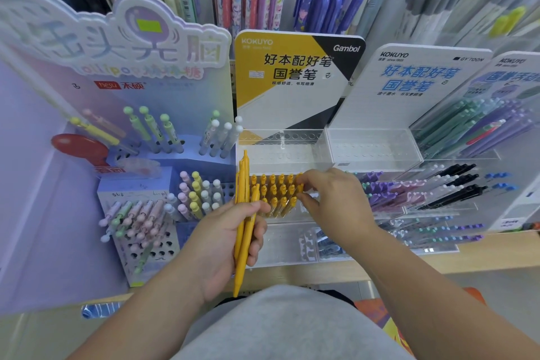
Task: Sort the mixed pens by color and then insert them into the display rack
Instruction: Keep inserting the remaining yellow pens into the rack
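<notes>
My left hand (230, 240) grips a bundle of yellow pens (245, 213), which stand nearly upright with their clicker ends up. In front of it stands a clear acrylic display rack (280, 152) under a yellow Kokuyo sign. Several yellow pens (274, 190) stand in the rack's lower tier. My right hand (330, 196) reaches over that tier and its thumb and fingers pinch the top of a yellow pen at the right end of the rows. The rack's upper tier shows bare holes.
A lilac rack (163, 207) of pastel ball-topped pens stands to the left. To the right are clear tiers with purple pens (388, 187) and black pens (455, 181), and a white Kokuyo rack (374, 146). More pens hang on the wall behind. A wooden shelf edge (467, 254) runs below.
</notes>
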Motion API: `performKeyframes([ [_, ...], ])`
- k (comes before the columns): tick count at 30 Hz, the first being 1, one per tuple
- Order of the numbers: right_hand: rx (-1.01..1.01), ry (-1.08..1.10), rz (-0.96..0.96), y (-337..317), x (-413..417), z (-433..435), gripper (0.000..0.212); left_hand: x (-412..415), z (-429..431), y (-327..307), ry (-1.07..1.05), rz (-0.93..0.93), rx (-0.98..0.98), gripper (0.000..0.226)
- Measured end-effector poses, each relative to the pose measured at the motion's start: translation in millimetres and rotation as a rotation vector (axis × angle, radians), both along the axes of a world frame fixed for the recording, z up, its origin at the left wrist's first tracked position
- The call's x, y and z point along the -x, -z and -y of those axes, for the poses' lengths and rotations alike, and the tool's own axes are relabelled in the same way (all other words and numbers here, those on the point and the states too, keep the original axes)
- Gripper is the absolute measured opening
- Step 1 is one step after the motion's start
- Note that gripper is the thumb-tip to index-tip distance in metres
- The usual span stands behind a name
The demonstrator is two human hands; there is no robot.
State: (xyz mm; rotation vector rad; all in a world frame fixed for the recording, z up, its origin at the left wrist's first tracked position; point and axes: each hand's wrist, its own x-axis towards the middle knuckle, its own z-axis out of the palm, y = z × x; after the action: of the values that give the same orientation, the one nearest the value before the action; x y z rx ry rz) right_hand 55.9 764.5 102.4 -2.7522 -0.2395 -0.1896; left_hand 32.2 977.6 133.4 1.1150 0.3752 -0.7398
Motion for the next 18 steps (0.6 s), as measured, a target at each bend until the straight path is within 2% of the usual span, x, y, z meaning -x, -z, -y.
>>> performKeyframes([
  [3,-0.066,0.022,0.005,-7.6,6.3,2.8,0.027,0.7,-0.7,-1.1,0.021,-0.004,0.037,0.027],
  [8,-0.260,0.111,0.047,-36.2,21.3,1.3,0.014,0.3,2.5,-4.6,0.075,0.081,0.027,0.024],
  [13,-0.709,0.063,-0.294,-59.8,31.8,-14.9,0.020,-0.4,11.1,-9.6,0.145,0.163,-0.007,0.018],
  [15,-0.780,0.065,-0.320,-61.9,34.8,-19.3,0.018,-0.3,13.9,-11.3,0.177,0.187,-0.025,0.012],
  [18,-0.843,0.113,-0.368,-60.3,35.1,-18.8,0.010,-1.3,16.3,-12.3,0.193,0.191,-0.055,0.015],
])
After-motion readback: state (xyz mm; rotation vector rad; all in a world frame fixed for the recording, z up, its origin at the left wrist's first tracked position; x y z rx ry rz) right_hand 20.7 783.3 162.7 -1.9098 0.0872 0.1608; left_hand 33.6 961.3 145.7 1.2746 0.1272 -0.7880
